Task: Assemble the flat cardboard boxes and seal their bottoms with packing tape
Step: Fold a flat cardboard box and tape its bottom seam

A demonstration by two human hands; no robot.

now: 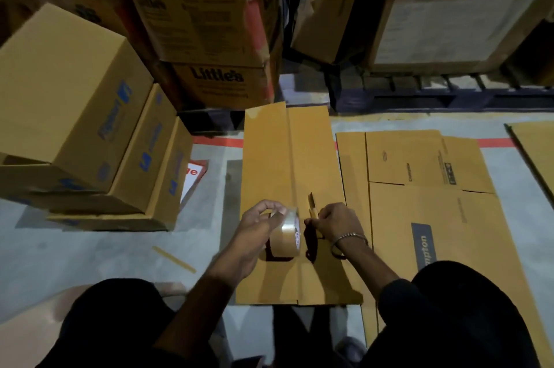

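Note:
A cardboard box (pixel 287 163) stands in front of me with its bottom flaps closed and facing up, the centre seam running away from me. My left hand (pixel 254 226) grips a roll of brown packing tape (pixel 284 237) that rests on the near part of the flaps, just left of the seam. My right hand (pixel 335 222) holds a small cutter knife (pixel 312 205) with its blade pointing away from me, right of the roll. A metal bracelet sits on the right wrist.
Flat printed cartons (pixel 425 187) lie on the floor to the right. Assembled boxes (pixel 75 115) are stacked at the left, with large printed cartons (pixel 204 31) on pallets behind. A loose strip (pixel 174 259) lies on the grey floor. My knees fill the bottom of the view.

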